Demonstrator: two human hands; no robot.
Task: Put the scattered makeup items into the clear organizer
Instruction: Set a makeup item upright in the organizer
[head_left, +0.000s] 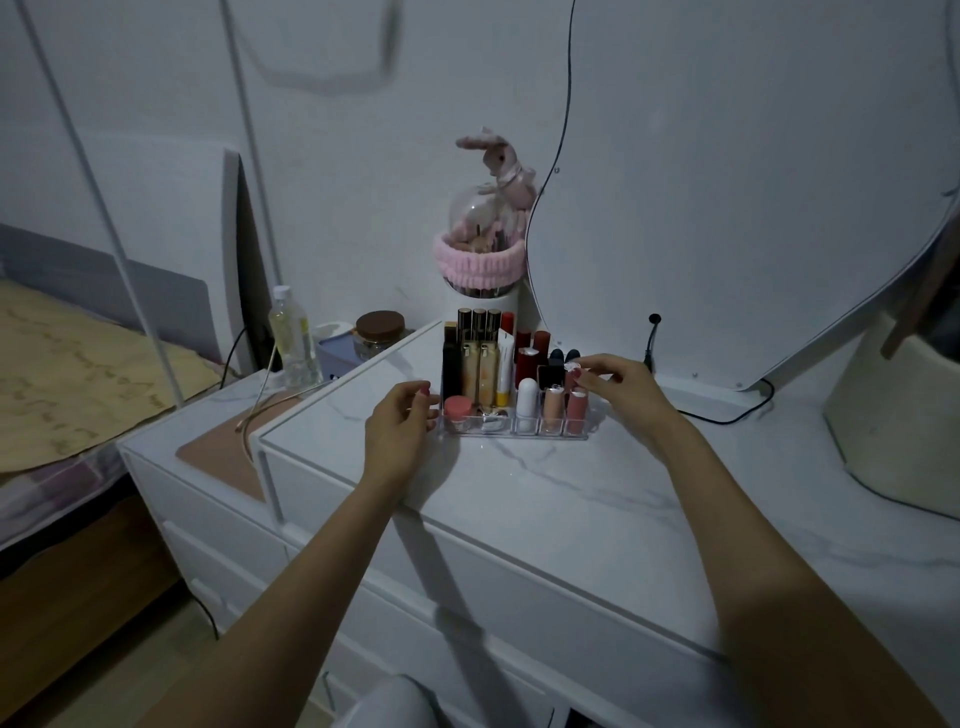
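The clear organizer (514, 434) stands on the white marbled dresser top (571, 519), its slots filled with upright lipsticks, gold tubes (480, 358), a white stick (527, 400) and a small pink pot (457, 408). My left hand (397, 431) is at the organizer's left wall, fingers curled and fingertips touching it, holding nothing. On the organizer's right side, my right hand (623, 395) pinches the silver top of a pink lipstick (573, 372) standing in a back right slot.
A large round mirror (727, 208) leans behind, with a black cable (727, 418) at its foot. A brush holder with a pink headband (475, 262) stands behind the organizer. A beige container (893, 426) sits far right. A bottle (291, 338) and jar (379, 332) are on the lower cabinet at left.
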